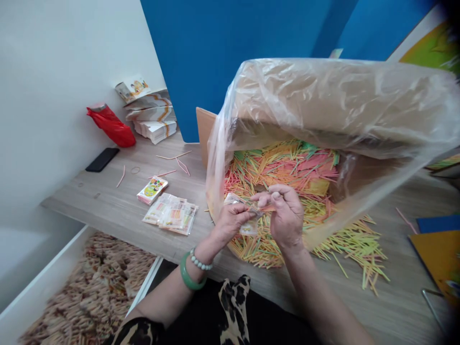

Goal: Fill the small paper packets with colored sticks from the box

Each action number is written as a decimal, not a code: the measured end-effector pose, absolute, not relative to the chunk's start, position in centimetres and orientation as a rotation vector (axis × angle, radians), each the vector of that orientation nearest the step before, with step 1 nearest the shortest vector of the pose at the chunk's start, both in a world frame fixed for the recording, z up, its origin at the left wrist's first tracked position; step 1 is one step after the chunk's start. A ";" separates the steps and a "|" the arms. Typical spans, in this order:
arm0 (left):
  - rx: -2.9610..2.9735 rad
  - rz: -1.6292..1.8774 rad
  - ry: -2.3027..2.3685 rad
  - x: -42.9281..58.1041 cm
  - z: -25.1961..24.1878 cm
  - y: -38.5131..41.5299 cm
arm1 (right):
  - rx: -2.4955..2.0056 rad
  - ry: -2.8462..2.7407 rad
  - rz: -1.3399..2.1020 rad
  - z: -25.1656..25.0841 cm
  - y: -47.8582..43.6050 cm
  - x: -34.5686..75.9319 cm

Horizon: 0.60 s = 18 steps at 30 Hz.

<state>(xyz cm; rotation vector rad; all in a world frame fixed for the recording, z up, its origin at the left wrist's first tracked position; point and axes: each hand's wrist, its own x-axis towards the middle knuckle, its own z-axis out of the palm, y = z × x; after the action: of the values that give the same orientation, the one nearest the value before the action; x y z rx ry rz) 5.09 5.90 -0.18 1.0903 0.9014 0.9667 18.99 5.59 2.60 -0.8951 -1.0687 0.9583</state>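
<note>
My left hand (232, 223), with a green bangle and a beaded bracelet on the wrist, pinches a small clear plastic packet (248, 228) by its upper edge. Close beside it, my right hand (287, 218) has thumb and fingers drawn together on a few thin coloured sticks (266, 209) at the packet's mouth. How many sticks are inside the packet is hard to see. Both hands are over a heap of pink, orange, yellow and green sticks (283, 167) spilling from a cardboard box lined with a clear plastic bag (219, 158).
Left of the hands lie several filled clear packets (174, 214) and a stack of printed cards (152, 189). Further back are a black phone (102, 159), a red bag (111, 125) and stacked white cartons (154, 117). An open drawer (68, 268) full of pinkish pieces juts out below the table.
</note>
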 end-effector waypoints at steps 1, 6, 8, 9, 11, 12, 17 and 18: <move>1.097 0.966 0.910 5.1 -0.2 5.9 | -0.915 -1.073 0.991 2.5 5.7 19.0; 1.179 0.948 0.919 5.1 -0.2 5.8 | -0.991 -1.109 1.124 2.3 5.9 18.9; 1.228 0.944 0.880 5.1 -0.2 5.8 | -1.024 -1.169 1.159 2.2 6.0 19.0; 1.242 0.945 0.852 5.2 -0.3 5.8 | -1.048 -1.223 1.169 2.1 6.1 19.2; 1.206 0.968 0.795 5.3 -0.5 5.9 | -1.091 -1.390 1.170 1.9 6.1 19.6; 1.154 0.990 0.776 5.3 -0.6 6.0 | -1.100 -1.488 1.176 1.8 6.1 20.0; 0.831 1.056 0.742 5.2 -1.4 6.3 | -1.111 -1.556 1.184 0.9 6.0 21.7; 0.799 1.063 0.736 5.2 -1.5 6.4 | -1.144 -1.510 1.158 0.6 6.0 21.9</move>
<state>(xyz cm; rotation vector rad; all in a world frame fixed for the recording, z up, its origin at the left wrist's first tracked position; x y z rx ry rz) 5.17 6.42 -1.46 0.7994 0.7355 1.0633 21.88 6.02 0.63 -1.1443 -1.5102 1.1585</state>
